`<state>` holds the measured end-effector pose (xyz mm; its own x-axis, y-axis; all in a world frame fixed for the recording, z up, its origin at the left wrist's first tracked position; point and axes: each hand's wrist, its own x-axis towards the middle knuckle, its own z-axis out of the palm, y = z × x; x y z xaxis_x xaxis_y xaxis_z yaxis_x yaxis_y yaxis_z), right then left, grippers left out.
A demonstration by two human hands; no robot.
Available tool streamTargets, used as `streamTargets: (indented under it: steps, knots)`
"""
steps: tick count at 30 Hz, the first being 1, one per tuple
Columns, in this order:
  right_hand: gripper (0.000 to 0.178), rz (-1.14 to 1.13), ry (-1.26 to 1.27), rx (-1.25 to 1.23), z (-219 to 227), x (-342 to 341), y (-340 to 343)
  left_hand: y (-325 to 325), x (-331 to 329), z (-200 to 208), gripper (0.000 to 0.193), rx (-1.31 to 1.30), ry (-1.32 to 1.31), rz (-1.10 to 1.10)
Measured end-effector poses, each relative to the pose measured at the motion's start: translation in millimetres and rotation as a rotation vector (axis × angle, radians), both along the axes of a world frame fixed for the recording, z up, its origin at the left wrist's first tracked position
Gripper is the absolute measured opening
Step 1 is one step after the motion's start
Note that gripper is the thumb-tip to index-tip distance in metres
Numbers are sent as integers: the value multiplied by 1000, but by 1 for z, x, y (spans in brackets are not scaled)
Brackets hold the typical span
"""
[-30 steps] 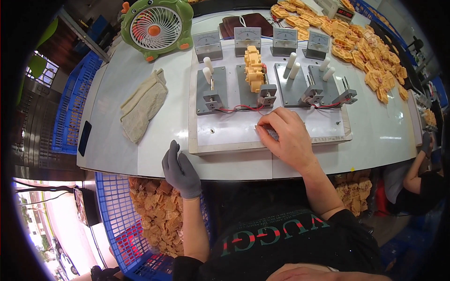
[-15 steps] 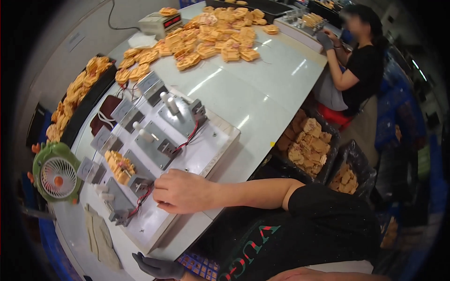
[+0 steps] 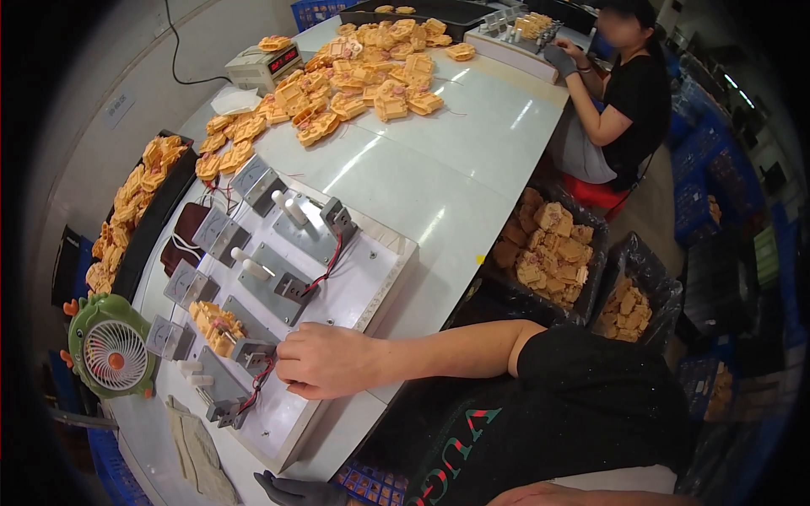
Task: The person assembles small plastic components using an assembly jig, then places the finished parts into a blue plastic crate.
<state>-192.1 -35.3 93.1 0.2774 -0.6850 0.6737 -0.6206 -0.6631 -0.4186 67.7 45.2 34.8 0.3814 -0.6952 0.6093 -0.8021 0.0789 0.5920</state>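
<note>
Housing (image 3: 215, 327): yellow moulded plastic body, sitting on the second grey fixture from the left in a row of four.
Handling: my judgement is that it does best kept square on its fixture, pressed lightly and evenly; a sideways shove could unseat it, and snagged leads could spoil the contact.
Square grey block (image 3: 251, 354): stands at the housing's near end, between it and the right grip.
Thin red and black wires (image 3: 256, 388): run from the block toward the leftmost fixture; fingers are better kept clear of them.
Right grip (image 3: 325, 360): bare hand, fingers curled close together just beside the block; the fingertips are hidden, so I cannot tell whether they pinch anything.
Housing from right grip: beyond the block, near the fingers and farther left, apart from them.
White rectangular panel (image 3: 291, 417): carries the fixtures beneath the right grip.
Left grip (image 3: 299, 491): dark grey glove, low by the panel's near corner, well apart from the housing; cropped, finger spread unclear.
Pale glossy tabletop (image 3: 472, 160): supports the panel and a heap of similar yellow housings (image 3: 371, 80).
</note>
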Motion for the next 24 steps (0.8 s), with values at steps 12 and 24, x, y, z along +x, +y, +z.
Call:
streamTargets:
  steps: [12, 24]
  knots:
    - [15, -8, 33, -3, 0, -2, 0, 3, -27, 27, 31, -98, -177, 10]
    - [15, -29, 17, 17, 2, 1, 0, 1, -27, 24, 29, -116, -31, 22]
